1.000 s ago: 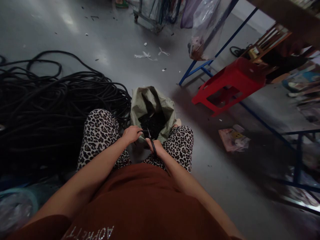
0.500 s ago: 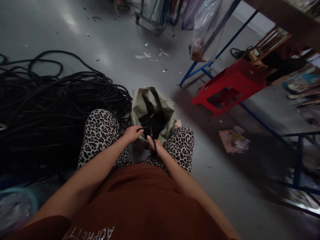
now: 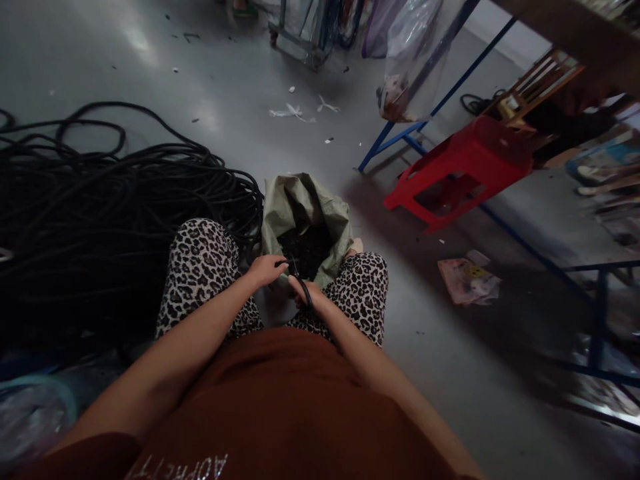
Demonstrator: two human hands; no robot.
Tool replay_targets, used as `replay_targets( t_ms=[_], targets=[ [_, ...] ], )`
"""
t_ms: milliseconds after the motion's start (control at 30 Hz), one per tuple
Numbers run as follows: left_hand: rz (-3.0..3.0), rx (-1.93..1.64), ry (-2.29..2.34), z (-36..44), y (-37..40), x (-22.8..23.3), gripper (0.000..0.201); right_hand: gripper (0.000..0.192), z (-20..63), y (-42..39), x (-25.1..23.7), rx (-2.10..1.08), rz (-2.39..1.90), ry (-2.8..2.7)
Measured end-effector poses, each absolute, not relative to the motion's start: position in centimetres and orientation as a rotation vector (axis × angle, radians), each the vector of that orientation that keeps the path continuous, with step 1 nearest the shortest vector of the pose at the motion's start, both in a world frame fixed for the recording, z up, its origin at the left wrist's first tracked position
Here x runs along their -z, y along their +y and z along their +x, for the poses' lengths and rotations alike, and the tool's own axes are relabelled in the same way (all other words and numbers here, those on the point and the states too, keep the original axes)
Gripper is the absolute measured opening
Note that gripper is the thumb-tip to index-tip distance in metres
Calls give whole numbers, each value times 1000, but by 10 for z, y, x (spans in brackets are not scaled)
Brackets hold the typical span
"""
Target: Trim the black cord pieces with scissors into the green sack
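Observation:
My left hand is closed in a pinch around a short dark end of black cord, just over the near rim of a greenish-grey woven sack. Scissors with black handles are in my closed right hand. Their blades point up and to the left, close to the cord end. Whether the blades touch the cord, I cannot tell. Inside the sack, between my knees, lies a heap of small black pieces.
A big tangled pile of black cord covers the floor at left. On the right are a red plastic stool, a blue-legged table and a plastic packet. A wheeled cart stands at the top. A light-blue-rimmed tub sits lower left.
The scissors have tilted left, with their tips closer to my left hand. Less of the black cord sticks out past my left fingers than before.

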State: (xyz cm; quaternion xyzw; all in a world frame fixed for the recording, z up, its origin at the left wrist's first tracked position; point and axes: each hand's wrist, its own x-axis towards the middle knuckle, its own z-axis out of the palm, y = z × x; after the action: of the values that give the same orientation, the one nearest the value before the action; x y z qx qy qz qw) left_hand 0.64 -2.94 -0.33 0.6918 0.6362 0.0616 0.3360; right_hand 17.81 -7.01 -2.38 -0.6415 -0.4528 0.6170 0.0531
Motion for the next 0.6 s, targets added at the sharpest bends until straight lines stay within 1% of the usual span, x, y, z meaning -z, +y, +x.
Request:
replay_targets(
  t_ms=[167, 400, 533, 600],
  targets=[
    [1829, -139, 1626, 6, -29, 5, 35, 61, 178, -71, 25, -1905, -1940, -1314],
    [1847, -94, 1559, 5, -30, 0, 36, 69, 179, -72, 23, -1936, -1875, -1373],
    [1835, -93, 1549, 5, -30, -1, 36, 71, 178, -71, 23, -1928, -1942, -1366],
    [1834, -98, 1544, 5, -29, -1, 37, 69, 178, -71, 22, -1889, -1979, -1378]
  ],
)
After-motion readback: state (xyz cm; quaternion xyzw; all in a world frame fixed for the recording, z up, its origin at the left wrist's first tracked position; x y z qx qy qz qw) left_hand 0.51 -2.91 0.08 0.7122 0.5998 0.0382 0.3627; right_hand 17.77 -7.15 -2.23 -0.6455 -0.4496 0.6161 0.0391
